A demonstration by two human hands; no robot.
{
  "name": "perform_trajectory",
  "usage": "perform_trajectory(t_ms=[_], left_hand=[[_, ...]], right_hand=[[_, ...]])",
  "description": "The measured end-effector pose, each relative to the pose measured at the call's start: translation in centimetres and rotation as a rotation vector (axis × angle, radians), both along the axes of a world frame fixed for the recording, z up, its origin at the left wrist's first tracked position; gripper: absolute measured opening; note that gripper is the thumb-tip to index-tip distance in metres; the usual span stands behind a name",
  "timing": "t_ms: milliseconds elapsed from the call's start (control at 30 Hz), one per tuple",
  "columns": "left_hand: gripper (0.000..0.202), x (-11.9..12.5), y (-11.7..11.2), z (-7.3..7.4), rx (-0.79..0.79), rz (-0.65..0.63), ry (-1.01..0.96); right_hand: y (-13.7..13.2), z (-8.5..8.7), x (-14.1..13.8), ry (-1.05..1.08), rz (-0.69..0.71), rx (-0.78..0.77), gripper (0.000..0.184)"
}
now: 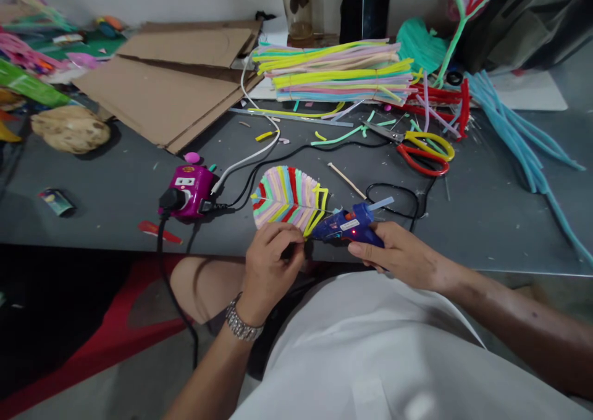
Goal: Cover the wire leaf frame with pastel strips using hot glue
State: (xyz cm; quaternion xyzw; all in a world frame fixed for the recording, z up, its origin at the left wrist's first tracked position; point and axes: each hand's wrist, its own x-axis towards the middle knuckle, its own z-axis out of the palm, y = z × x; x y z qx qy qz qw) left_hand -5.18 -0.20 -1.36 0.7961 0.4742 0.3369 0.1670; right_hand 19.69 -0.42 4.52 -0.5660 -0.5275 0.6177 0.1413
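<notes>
My left hand point(272, 267), with a metal link bracelet point(241, 319) on its wrist, pinches the lower edge of a leaf shape made of pastel and red pipe cleaners point(286, 199). Yellow pipe cleaner loops point(317, 211) stand at the leaf's right end. My right hand point(398, 254) grips a blue hot glue gun point(345, 225), its red light lit and a pale glue stick point(380, 204) at the back. The gun's nozzle points left at the leaf's lower right edge. Contact there is hidden behind my left fingers.
Stacked multicoloured pipe cleaners point(336, 74), scissors with red and yellow handles point(421, 153) and long blue pipe cleaners point(523, 139) lie beyond my hands on the grey table point(106, 207). Flattened cardboard point(171, 77) lies back left. A pink plug socket point(188, 190) sits left, trailing cables.
</notes>
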Motion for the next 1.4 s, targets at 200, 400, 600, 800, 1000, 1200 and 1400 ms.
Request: perform_trajectory(t_ms=[200,400,600,800,1000,1200,1400], left_hand=[[0.014,-0.16,-0.08,-0.09,-0.006,-0.008,-0.016],[0.016,-0.05,-0.12,0.10,0.008,-0.002,-0.001],[0.017,-0.05,-0.10,-0.08,0.041,-0.009,-0.015],[0.018,-0.10,-0.12,-0.09,0.025,-0.013,-0.014],[0.018,-0.07,-0.12,-0.04,0.020,-0.012,-0.019],[0.018,0.11,-0.08,0.18,-0.001,-0.001,-0.048],[0.019,0.13,-0.07,0.21,-0.011,-0.003,-0.067]], right_hand=[[-0.06,-0.01,0.08,0.004,-0.002,0.012,0.035],[-0.26,-0.06,0.16,-0.005,-0.006,0.043,0.033],[-0.39,0.05,0.11,0.000,0.020,0.040,0.031],[-0.40,0.13,0.05,0.003,0.030,0.039,0.030],[-0.31,0.25,0.08,0.020,0.034,0.055,0.031],[-0.39,-0.10,0.35,0.037,-0.008,0.052,0.040],[-0.75,-0.47,0.38,-0.013,0.001,0.121,0.038]])
